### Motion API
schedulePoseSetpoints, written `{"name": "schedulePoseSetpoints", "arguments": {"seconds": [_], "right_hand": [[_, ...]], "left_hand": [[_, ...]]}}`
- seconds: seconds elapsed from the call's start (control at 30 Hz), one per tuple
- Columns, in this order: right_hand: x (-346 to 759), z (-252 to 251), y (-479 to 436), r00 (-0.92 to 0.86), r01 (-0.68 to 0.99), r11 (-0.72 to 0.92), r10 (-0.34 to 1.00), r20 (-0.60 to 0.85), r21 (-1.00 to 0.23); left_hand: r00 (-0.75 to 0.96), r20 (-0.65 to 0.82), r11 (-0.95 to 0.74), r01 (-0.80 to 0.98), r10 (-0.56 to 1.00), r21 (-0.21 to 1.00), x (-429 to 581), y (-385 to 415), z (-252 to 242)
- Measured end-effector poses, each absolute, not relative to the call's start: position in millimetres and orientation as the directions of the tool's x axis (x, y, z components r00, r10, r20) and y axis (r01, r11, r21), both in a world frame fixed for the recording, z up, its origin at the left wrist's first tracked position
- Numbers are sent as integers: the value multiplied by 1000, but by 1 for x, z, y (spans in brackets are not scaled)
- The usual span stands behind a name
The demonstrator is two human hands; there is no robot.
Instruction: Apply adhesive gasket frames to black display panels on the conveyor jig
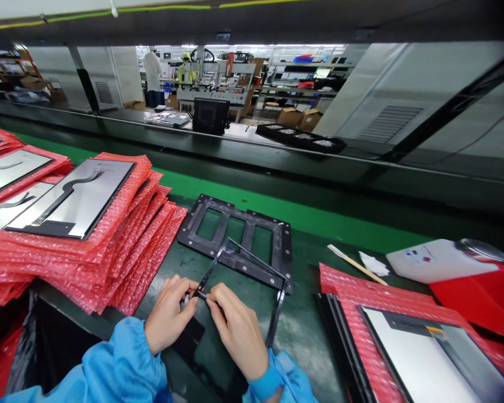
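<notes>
A thin black rectangular frame (276, 311) is tilted up between my hands, its far edge over a dark jig plate (223, 230) with three windows. My left hand (171, 312) pinches the near left corner of the frame between thumb and fingers. Close beside it, my right hand (240, 329) has thumb and forefinger closed on the same corner. Something small and pale shows at my left fingertips, too small to name. Part of the frame's near side is hidden behind my right hand and sleeve.
At left, display panels (88, 193) with ribbon cables lie on stacked red bubble-wrap bags (151, 246). Another panel (420, 347) rests on red wrap at right. Behind it are a wooden-handled brush (357, 264), a white bottle (439, 258) and a red sheet (483, 299). A ledge (277, 173) runs behind.
</notes>
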State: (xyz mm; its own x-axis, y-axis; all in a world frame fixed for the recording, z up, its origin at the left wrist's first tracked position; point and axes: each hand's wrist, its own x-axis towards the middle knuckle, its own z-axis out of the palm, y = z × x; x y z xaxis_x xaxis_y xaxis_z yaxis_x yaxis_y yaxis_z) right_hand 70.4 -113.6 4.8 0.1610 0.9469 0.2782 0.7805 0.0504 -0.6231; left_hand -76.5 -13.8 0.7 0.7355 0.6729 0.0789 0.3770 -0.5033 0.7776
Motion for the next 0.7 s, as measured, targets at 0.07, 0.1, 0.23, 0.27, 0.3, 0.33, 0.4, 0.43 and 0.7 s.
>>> {"name": "schedulePoseSetpoints", "arguments": {"seconds": [0.07,0.1,0.23,0.27,0.3,0.33,0.4,0.43,0.7], "right_hand": [[71,5,-114,144,775,65,950,277,-629],[71,6,-114,145,765,71,949,279,-640],[73,7,-114,192,723,62,939,286,-688],[74,6,-114,198,722,55,939,282,-690],[74,5,-114,199,725,49,940,277,-687],[74,4,-113,198,730,43,942,272,-682],[74,2,-113,190,743,37,946,264,-668],[74,0,-113,184,749,38,947,262,-662],[73,1,-114,169,725,56,952,257,-687]], "left_hand": [[738,75,-502,376,671,779,-77,-13,1],[740,73,-499,374,669,782,-77,-13,1],[739,71,-492,371,670,788,-77,-13,2],[738,70,-492,373,672,787,-77,-13,2],[736,69,-492,376,673,785,-77,-13,2],[735,69,-492,378,674,784,-77,-13,2],[734,69,-493,380,676,782,-76,-14,0],[733,70,-494,381,676,781,-76,-14,0],[736,58,-485,381,674,787,-76,-13,1]]}}
